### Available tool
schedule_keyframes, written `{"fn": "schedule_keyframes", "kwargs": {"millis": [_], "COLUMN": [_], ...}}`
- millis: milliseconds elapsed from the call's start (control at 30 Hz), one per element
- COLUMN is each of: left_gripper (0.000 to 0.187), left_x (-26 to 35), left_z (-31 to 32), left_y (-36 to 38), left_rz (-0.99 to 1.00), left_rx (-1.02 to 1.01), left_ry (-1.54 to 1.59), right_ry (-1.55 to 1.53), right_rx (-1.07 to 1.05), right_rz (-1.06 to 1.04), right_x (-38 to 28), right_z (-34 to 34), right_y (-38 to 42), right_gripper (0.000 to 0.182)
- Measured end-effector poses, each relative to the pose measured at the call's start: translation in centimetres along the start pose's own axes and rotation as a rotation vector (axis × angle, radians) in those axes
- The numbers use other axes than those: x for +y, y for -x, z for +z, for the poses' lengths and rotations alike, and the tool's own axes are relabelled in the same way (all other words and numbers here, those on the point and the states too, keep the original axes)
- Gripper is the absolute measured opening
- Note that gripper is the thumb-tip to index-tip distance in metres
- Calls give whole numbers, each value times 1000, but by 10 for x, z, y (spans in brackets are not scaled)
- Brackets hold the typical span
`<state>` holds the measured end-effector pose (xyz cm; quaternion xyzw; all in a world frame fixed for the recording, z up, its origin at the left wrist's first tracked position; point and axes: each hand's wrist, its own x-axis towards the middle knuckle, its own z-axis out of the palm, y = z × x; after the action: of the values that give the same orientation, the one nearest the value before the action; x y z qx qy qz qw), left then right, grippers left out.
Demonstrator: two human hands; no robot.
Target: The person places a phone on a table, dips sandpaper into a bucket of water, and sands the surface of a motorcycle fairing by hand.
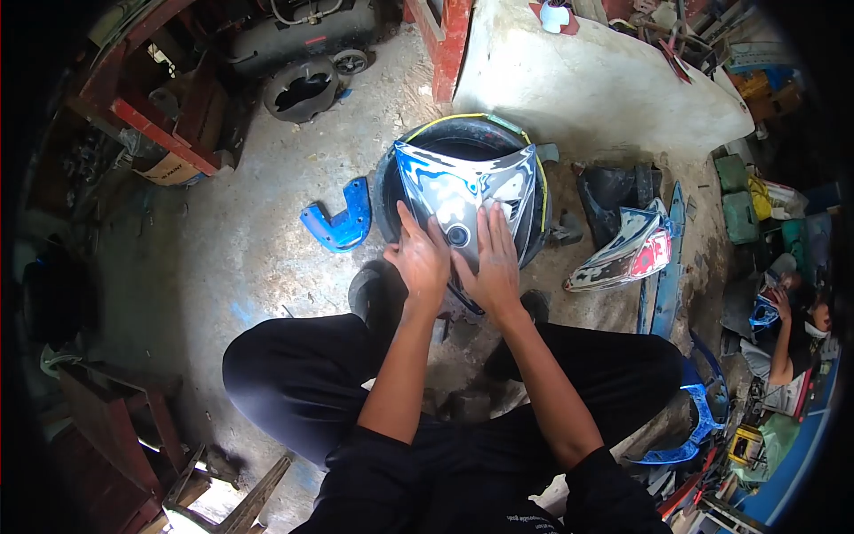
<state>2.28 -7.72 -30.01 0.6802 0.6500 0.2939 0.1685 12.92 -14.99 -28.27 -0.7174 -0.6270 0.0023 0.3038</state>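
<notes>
Far to the left, a red metal frame (pixel 151 125) stands against the clutter, and a loose blue plastic piece (pixel 338 218) lies flat on the concrete floor (pixel 249 258), near the tyre but not touching it. In the middle, a black tyre (pixel 418 147) lies on its side and serves as a low stand: a shiny blue-and-white motorcycle panel (pixel 463 191) rests across its opening, raised off the gritty floor, probably so the painted face stays clean and at a workable height for someone squatting. The left hand (pixel 420 258) lies flat on the lower left part of the panel, fingers held close together and pointing away from the body, palm down. Just beside it, the right hand (pixel 494 258) presses the lower right part in the same way, fingers straight and nearly joined; neither hand pinches or grips anything, and both seem to steady or rub the surface. The person's black-trousered knees (pixel 294 374) spread on either side of the tyre. Further right, a tail-light cover (pixel 636 254) with a red lens lies on the floor beside dark fairing pieces, and at the far right edge another person (pixel 796 325) sits handling a small blue part.
</notes>
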Motion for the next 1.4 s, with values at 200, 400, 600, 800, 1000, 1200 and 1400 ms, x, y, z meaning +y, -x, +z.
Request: {"fn": "schedule_keyframes", "kwargs": {"millis": [200,400,600,800,1000,1200,1400], "left_gripper": [48,43,41,40,38,39,39], "left_x": [-2,3,-1,-2,0,-3,0], "left_z": [21,20,19,22,19,19,19], "left_y": [-9,-10,-5,-3,-6,-3,-6], "left_rz": [-7,-22,9,42,5,59,26], "left_rx": [122,126,168,192,199,211,189], "left_ry": [-119,-165,-203,-204,-167,-175,-170], "right_ry": [59,64,128,141,199,148,162], "right_rx": [-72,23,-65,30,-126,17,-129], "right_rz": [90,101,82,161,157,257,235], "right_x": [7,19,-2,2,-4,9,-5], "right_z": [10,22,16,27,17,29,12], "right_y": [-25,-49,-8,-53,-12,-65,-8], "right_gripper": [72,60,56,55,55,56,58]}}
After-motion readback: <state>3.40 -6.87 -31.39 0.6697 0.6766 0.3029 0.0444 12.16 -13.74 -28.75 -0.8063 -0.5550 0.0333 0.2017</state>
